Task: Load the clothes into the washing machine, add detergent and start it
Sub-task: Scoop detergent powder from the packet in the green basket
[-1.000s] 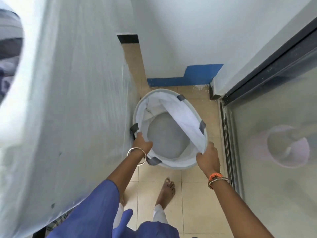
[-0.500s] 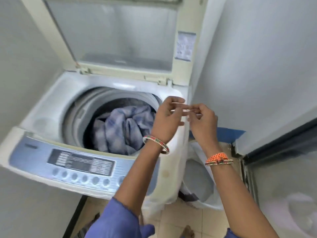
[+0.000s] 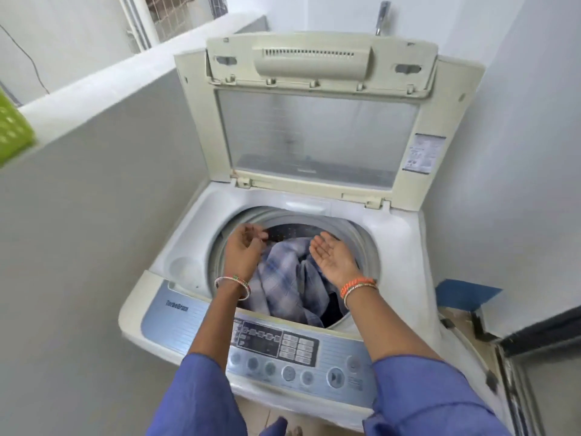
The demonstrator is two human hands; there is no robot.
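Hands moved from basket to drum: left hand (image 3: 243, 253) loosely curled, right hand (image 3: 331, 258) open-palmed, both empty over loaded clothes (image 3: 283, 283); detergent next.

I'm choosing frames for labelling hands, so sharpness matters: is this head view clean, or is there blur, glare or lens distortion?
Head view: mostly sharp in the middle, though the left hand is slightly smeared at its fingertips; the right hand reads clearly, palm up. The green basket and the frame edges are blurred. Wide-angle bending bows the washing machine and walls. Light is soft and even, with no harsh glare.
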